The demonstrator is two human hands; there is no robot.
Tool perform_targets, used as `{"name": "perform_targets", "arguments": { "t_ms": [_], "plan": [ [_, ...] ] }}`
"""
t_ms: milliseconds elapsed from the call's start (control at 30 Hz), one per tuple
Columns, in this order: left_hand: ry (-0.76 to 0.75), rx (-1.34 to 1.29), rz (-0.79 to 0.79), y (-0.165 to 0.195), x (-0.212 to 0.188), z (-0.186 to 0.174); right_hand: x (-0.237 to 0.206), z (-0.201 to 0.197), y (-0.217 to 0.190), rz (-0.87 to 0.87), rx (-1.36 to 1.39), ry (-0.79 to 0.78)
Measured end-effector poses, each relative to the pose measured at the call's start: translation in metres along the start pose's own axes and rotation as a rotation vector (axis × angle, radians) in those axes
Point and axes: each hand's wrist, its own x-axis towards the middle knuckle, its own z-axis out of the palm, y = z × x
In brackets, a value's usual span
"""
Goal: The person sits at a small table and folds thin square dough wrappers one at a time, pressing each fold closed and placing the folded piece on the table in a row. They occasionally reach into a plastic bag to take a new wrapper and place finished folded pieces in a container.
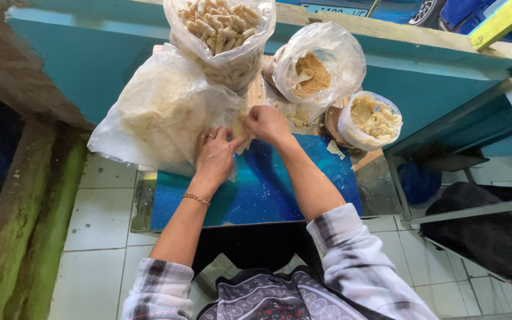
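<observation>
My left hand [216, 155], with a ring and a gold bracelet, and my right hand [268, 123] meet over the far end of a blue board [268, 189]. Together they pinch a small pale piece of dough [241, 129] between the fingers. To the left of my hands lies a large clear plastic bag of thin pale wrappers [161, 112]. Behind my hands stands a bag of rolled, finger-shaped pieces [220, 29].
A bag of brown crumbs [315, 71] and a small bag-lined tub of pale filling [371, 118] sit at the right rear. A teal wall [90, 59] runs behind. A metal frame [463, 213] with dark cloth stands right. White floor tiles [102, 237] lie below.
</observation>
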Motion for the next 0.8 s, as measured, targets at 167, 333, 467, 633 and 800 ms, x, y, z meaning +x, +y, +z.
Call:
{"name": "perform_targets", "arguments": {
  "t_ms": [167, 333, 467, 633, 800],
  "plan": [
    [0.071, 0.002, -0.022, -0.002, -0.004, 0.005, 0.009, 0.001, 0.047, 0.242, 0.61, -0.128],
    [0.025, -0.059, -0.045, -0.002, 0.001, 0.0, -0.013, -0.025, 0.1, 0.397, 1.102, -0.129],
    [0.218, -0.232, -0.056, 0.016, -0.005, -0.009, -0.052, -0.05, 0.099, 0.288, 1.256, -0.079],
    [-0.148, -1.349, -0.541, 0.064, -0.014, 0.024, -0.118, -0.048, 0.042, -0.182, 0.736, 0.249],
    [-0.095, -1.748, -0.561, 0.072, -0.041, 0.056, -0.165, -0.054, 0.007, -0.416, 0.273, 0.291]
  ]
}}
